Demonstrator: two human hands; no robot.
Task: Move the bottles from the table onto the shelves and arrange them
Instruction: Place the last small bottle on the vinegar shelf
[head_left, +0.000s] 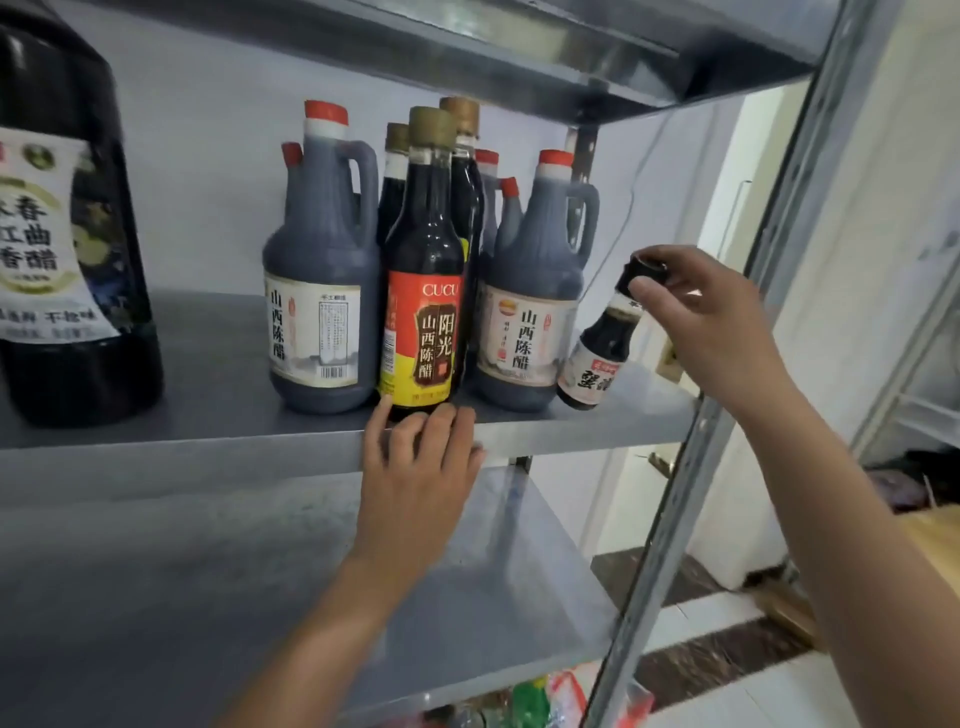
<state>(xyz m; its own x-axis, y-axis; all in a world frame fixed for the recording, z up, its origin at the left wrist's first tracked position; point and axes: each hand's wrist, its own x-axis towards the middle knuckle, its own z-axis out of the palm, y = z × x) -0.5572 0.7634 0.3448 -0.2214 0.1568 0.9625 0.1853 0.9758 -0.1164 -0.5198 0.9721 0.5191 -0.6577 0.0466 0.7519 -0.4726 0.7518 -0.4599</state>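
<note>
A grey metal shelf (208, 431) carries a cluster of dark vinegar bottles. In front stands a tall glass bottle (423, 291) with a red and yellow label and a gold cap. Red-capped jugs flank it: one on the left (319, 270), one on the right (535, 291). More bottles stand behind. My left hand (421, 457) rests on the shelf's front edge, its fingertips touching the base of the tall bottle. My right hand (701, 317) pinches the black cap of a small dark bottle (597, 358), which tilts at the shelf's right end beside the right jug.
A very large dark jug (72, 234) with a white label stands at the shelf's left. A slotted metal upright (691, 467) runs diagonally at the right. A lower shelf (260, 597) lies beneath, with colourful packages (540, 701) below it. Another shelf board is overhead.
</note>
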